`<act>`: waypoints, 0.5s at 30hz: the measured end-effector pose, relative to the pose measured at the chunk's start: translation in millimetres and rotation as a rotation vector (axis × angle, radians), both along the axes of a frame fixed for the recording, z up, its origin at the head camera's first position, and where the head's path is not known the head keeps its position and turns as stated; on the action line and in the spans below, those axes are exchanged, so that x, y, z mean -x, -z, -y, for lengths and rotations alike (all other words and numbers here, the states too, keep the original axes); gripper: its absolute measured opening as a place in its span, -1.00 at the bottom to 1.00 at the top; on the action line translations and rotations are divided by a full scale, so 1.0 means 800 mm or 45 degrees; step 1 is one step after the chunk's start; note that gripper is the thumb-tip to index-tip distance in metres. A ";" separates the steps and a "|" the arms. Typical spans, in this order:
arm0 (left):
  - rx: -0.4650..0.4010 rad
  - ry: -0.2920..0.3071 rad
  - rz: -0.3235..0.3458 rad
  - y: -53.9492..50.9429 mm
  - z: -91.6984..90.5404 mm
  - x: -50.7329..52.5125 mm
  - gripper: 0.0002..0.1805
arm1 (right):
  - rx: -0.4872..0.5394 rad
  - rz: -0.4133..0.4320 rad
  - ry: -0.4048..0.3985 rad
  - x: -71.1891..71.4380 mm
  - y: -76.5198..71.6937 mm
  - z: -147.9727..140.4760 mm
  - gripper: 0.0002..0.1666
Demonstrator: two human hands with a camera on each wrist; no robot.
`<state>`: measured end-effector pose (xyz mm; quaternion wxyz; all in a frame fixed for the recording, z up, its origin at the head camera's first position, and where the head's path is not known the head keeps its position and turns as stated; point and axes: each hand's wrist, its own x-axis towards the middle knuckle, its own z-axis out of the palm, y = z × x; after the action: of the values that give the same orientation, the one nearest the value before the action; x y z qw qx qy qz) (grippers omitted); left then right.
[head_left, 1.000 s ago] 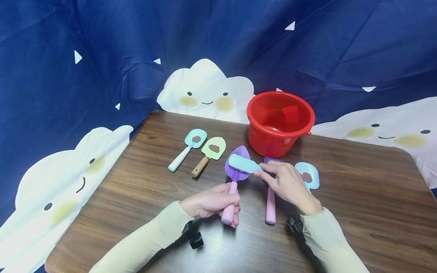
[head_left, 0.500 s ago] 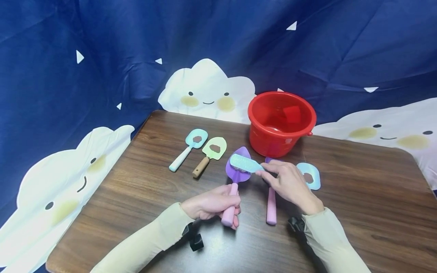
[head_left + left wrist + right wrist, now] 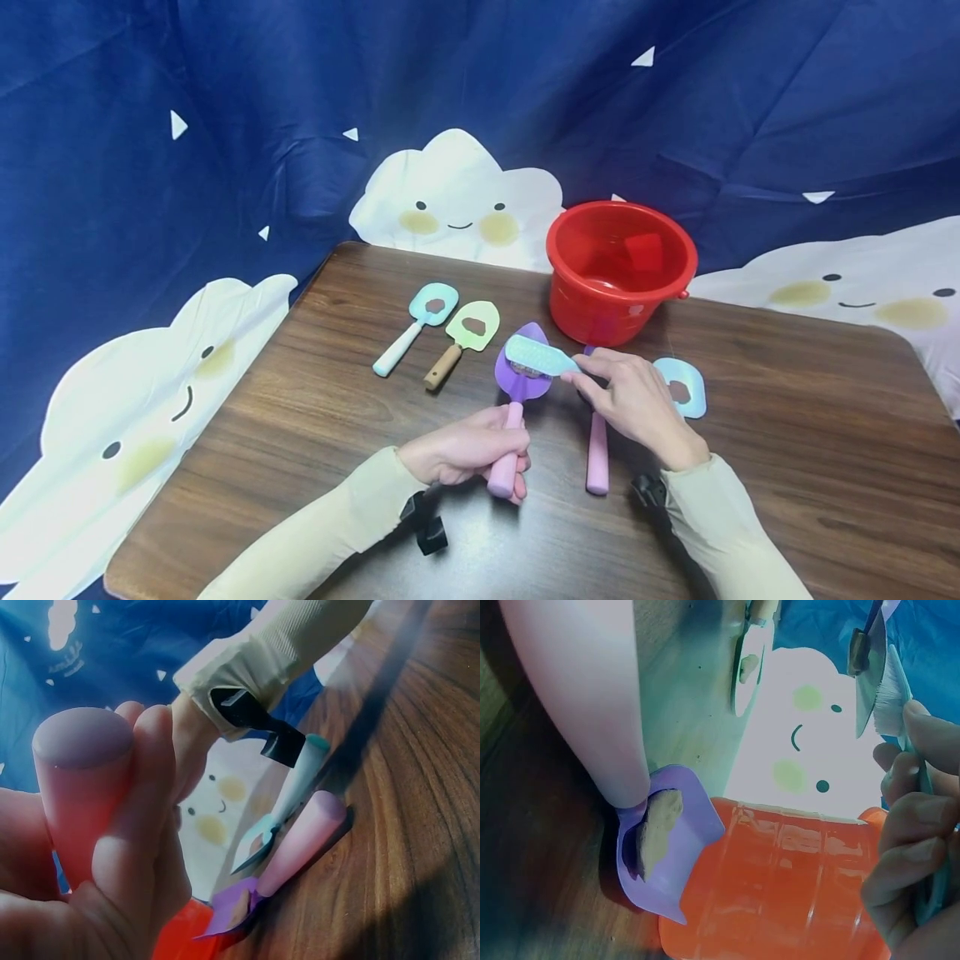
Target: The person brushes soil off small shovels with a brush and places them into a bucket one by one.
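My left hand (image 3: 472,446) grips the pink handle (image 3: 504,473) of a purple pointed shovel (image 3: 510,383), raised over the table. In the left wrist view, the fingers of my left hand (image 3: 142,825) curl round that handle (image 3: 82,787). My right hand (image 3: 637,404) pinches a light blue brush (image 3: 536,357) lying across the shovel's blade; a brownish patch shows below the brush. In the right wrist view, white bristles (image 3: 889,701) face the blade (image 3: 871,675), and my right hand (image 3: 922,825) holds the brush's handle.
A red bucket (image 3: 600,308) stands at the back. Left of it lie a blue shovel (image 3: 400,346) and a green one with a wooden handle (image 3: 444,367). Another pink-handled purple shovel (image 3: 597,458) and a light blue one (image 3: 693,387) lie right, near my right hand.
The brush has shifted slightly on the purple blade, and more of the brownish patch shows beneath it. Both hands keep their holds.
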<state>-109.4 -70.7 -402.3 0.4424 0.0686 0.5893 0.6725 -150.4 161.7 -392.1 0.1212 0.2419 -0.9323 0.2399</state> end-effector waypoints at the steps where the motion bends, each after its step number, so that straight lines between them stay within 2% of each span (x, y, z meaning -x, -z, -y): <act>1: -0.004 0.000 0.003 0.000 0.000 0.000 -0.95 | 0.006 0.015 0.003 0.000 0.000 0.000 -0.58; 3: -0.013 0.001 0.010 0.000 0.001 -0.001 -0.95 | 0.047 0.067 0.016 0.002 0.001 0.000 -0.58; 7: -0.028 0.015 0.053 0.003 0.003 -0.004 -0.94 | 0.232 0.219 0.105 0.006 -0.002 -0.005 -0.60; 9: -0.023 0.011 0.058 0.005 0.004 -0.004 -0.93 | 0.298 0.262 0.140 0.008 -0.005 -0.010 -0.61; 12: -0.015 -0.015 0.041 0.008 0.004 -0.003 -0.90 | 0.253 0.285 0.097 0.008 -0.009 -0.016 -0.64; 15: -0.012 -0.050 0.016 0.007 0.005 0.000 -0.87 | 0.157 0.302 -0.016 0.005 -0.011 -0.017 -0.63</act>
<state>-109.3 -74.5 -408.1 0.4325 0.0549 0.5847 0.6841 -154.1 175.0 -383.0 0.0231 0.2096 -0.9221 0.3245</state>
